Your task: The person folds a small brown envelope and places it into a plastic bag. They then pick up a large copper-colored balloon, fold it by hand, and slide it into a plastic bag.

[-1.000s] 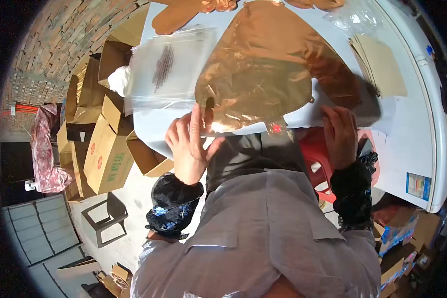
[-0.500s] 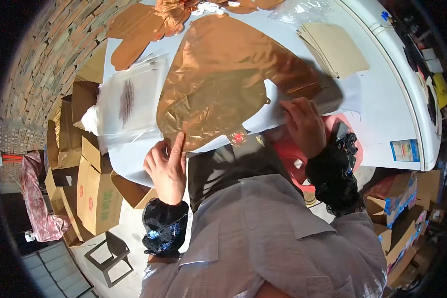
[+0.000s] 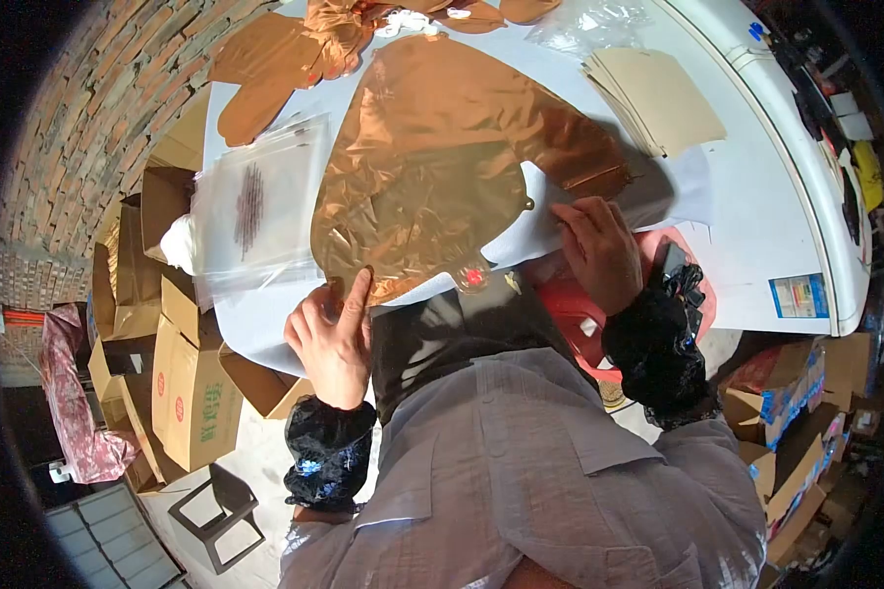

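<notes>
A large flat copper-coloured foil balloon [image 3: 432, 128] lies spread over the white table, with a curved notch on its right side. My left hand [image 3: 329, 329] is at its lower left corner, closed on the edge, index finger stretched along the foil. Near the notch, my right hand [image 3: 604, 250] hovers with bent fingers drawn together; anything between them is too small or hidden to make out. A clear tab with a red mark [image 3: 473, 279] sits at the balloon's lower edge, between my hands.
Clear plastic bags [image 3: 265, 196] lie left of the balloon, brown card sheets [image 3: 658, 98] to its right. More copper foil balloons [image 3: 265, 59] are at the far left. A pink-red basin [image 3: 673, 245] stands below the table's front edge; cardboard boxes [image 3: 192, 383] stand at left.
The balloon's right lobe has shifted and its tip now ends farther left. My left hand stays on the lower left corner, and my right hand has barely moved.
</notes>
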Demonstrator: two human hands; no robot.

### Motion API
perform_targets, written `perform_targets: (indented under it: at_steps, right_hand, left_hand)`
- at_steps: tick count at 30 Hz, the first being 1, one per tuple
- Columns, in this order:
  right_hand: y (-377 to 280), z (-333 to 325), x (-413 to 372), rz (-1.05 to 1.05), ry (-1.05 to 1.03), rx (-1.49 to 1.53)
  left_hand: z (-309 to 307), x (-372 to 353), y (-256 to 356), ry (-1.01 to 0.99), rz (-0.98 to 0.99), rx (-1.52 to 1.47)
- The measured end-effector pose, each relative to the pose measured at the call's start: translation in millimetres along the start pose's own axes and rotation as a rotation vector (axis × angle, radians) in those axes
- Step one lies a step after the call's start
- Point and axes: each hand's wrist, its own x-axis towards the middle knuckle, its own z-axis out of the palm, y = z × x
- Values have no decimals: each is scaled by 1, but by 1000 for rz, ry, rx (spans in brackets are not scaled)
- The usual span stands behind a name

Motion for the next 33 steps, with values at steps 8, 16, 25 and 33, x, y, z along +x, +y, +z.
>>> perform_targets:
  at_steps: [8, 16, 25, 33]
  right_hand:
    - [21, -6, 14, -33, 137, -88]
    - [40, 8, 12, 25, 22, -132]
    - [45, 12, 11, -34, 73, -146]
    - [47, 13, 10, 9, 62, -156]
  left_hand:
    - [-1, 1, 0, -27, 23, -15]
    - [6, -2, 4, 27, 141, -6]
    - [20, 5, 42, 77, 199, 80]
    - [25, 24, 59, -21, 241, -21]
